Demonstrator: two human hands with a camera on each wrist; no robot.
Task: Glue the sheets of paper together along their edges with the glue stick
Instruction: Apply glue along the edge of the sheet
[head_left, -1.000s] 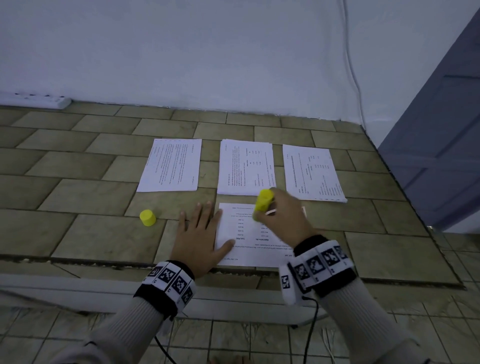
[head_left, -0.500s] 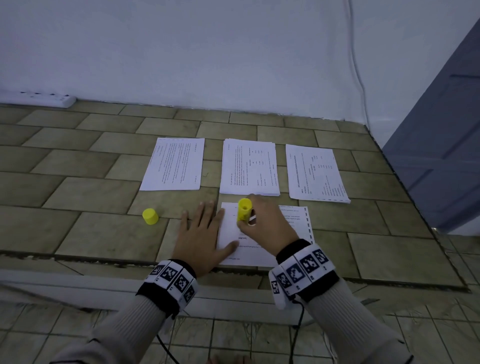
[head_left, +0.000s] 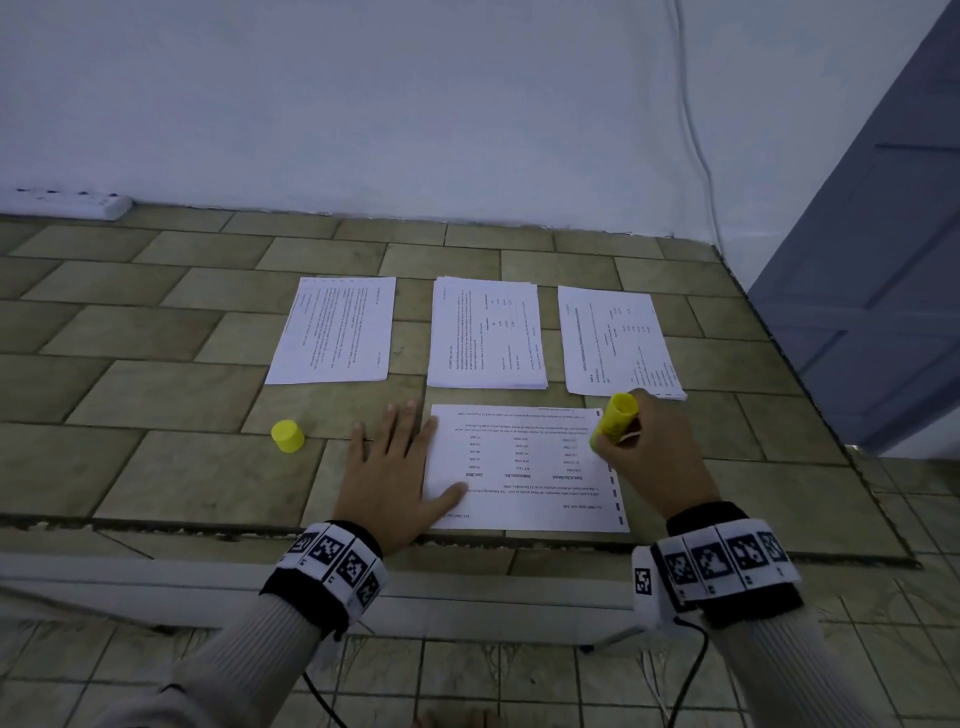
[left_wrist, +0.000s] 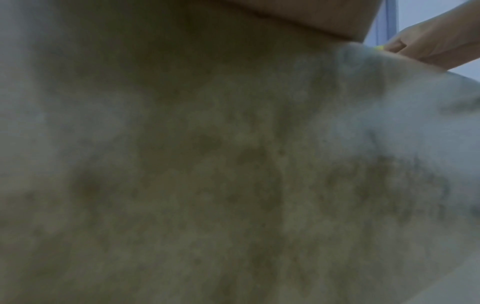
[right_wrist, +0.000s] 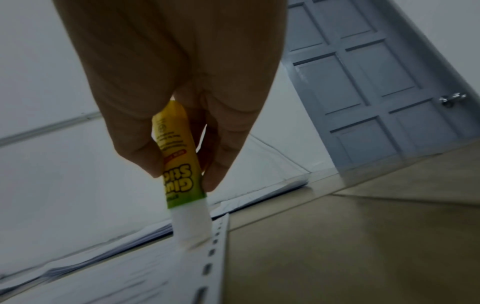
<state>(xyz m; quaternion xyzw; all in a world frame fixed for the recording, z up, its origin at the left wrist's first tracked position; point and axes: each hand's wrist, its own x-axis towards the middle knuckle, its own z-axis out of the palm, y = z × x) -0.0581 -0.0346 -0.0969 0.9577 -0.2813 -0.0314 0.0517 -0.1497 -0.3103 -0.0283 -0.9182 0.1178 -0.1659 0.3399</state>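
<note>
From the head view, a printed sheet (head_left: 524, 467) lies flat on the tiled floor (head_left: 156, 467) nearest the person. The left hand (head_left: 390, 480) rests flat on the floor at the sheet's left edge, fingers straight and spread, the thumb lying on the paper. The right hand (head_left: 652, 457) grips the yellow glue stick (head_left: 614, 420) with curled fingers at the sheet's far right corner, the stick tilted with its butt end up and away from the person. The stick's yellow cap (head_left: 287, 436) stands on the floor to the left of the left hand, apart from it. Beyond the sheet, three lots of printed paper lie in a row: a left sheet (head_left: 332, 330), a middle stack (head_left: 485, 332) and a right stack (head_left: 618, 343). A white power strip (head_left: 67, 203) sits by the wall at far left, and a grey-blue door (head_left: 883, 260) stands at right.

The left wrist view is dim and blurred (mostly floor tile); the right hand (left_wrist: 431, 45) shows at the upper right with a sliver of yellow at its fingers.

In the right wrist view, thumb and fingers (right_wrist: 223, 160) pinch the glue stick (right_wrist: 179, 156), whose white glue tip touches the sheet (right_wrist: 130, 277) just inside its right edge, beside a row of dark dashes printed along that edge. The door (right_wrist: 369, 82) with its knob stands behind.
</note>
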